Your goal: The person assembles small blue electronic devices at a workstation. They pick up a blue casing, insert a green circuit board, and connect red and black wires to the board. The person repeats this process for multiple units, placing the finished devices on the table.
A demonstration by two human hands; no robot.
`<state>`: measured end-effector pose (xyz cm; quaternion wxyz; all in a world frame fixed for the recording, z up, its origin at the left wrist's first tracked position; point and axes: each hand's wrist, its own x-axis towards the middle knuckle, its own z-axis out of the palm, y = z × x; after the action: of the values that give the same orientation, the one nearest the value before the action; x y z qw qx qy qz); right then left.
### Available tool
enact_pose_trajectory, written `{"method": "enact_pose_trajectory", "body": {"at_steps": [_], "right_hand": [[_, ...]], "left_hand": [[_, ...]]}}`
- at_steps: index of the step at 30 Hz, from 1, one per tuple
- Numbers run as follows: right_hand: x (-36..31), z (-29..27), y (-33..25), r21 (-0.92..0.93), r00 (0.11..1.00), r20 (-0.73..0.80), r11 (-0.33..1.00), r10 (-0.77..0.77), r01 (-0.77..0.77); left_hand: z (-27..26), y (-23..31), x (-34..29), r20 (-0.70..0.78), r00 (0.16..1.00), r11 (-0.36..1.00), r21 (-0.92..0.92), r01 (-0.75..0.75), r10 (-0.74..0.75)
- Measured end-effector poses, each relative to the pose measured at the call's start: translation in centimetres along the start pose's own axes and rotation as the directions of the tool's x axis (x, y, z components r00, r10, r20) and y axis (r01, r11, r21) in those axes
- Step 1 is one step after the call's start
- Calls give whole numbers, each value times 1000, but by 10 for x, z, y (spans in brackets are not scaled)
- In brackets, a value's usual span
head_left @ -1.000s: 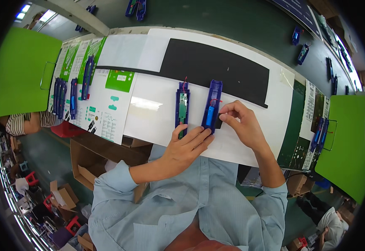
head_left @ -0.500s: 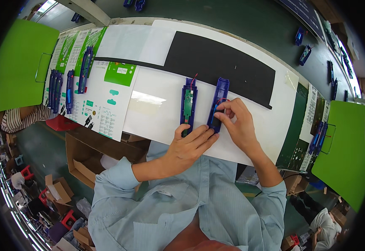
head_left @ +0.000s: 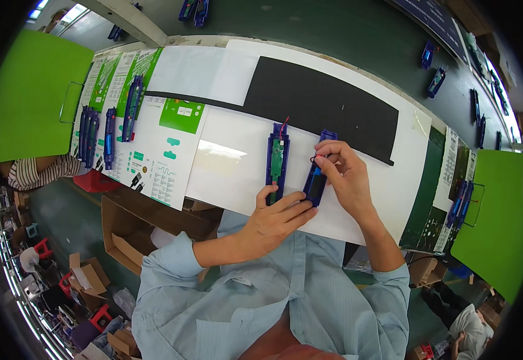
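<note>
Two long blue plastic casing halves lie side by side on the white work surface. The left casing half [head_left: 268, 171] carries a green circuit board [head_left: 277, 159], with a red wire rising from its far end. In the right casing half [head_left: 313, 189] sits a blue cylindrical cell, partly hidden by my fingers. My left hand [head_left: 276, 217] spans both near ends, thumb against the left half and fingers pressed on the right one. Over the upper part of the right half, my right hand [head_left: 346, 174] pinches a thin red-and-black wire [head_left: 312, 160] between thumb and forefinger.
A black mat [head_left: 321, 102] lies beyond the casings. More blue casings [head_left: 132, 108] rest on printed card sheets at left; others [head_left: 459, 204] are at right. Green panels [head_left: 27, 102] flank the table. A dark green surface [head_left: 309, 30] with casings runs beyond it.
My right hand has shifted toward the far end of the right casing half, and its pinched wire now forms a small loop. My left hand keeps its hold; the whole view has shifted slightly.
</note>
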<state>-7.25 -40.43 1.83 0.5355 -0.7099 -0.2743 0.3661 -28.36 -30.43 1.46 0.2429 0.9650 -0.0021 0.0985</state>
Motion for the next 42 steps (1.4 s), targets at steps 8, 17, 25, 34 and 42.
{"method": "enact_pose_trajectory", "body": {"at_steps": [8,17,25,34,42], "right_hand": [[-4,10,-2,149,994,100,987,51,-66],[-8,13,2,157,995,101,987,15,-31],[-14,24,7,31,998,1,997,-67,67],[-6,36,-5,-360,877,163,800,-453,480],[11,55,-10,-430,757,372,622,-538,654]], "left_hand": [[-28,-25,36,-313,923,962,-221,158,-223],[-25,-49,69,-312,946,995,-76,71,-92],[-9,-37,49,-353,869,929,-254,268,-347],[-17,-14,3,-376,825,905,-132,404,-422],[-4,-24,-5,-340,839,901,-250,354,-424]]}}
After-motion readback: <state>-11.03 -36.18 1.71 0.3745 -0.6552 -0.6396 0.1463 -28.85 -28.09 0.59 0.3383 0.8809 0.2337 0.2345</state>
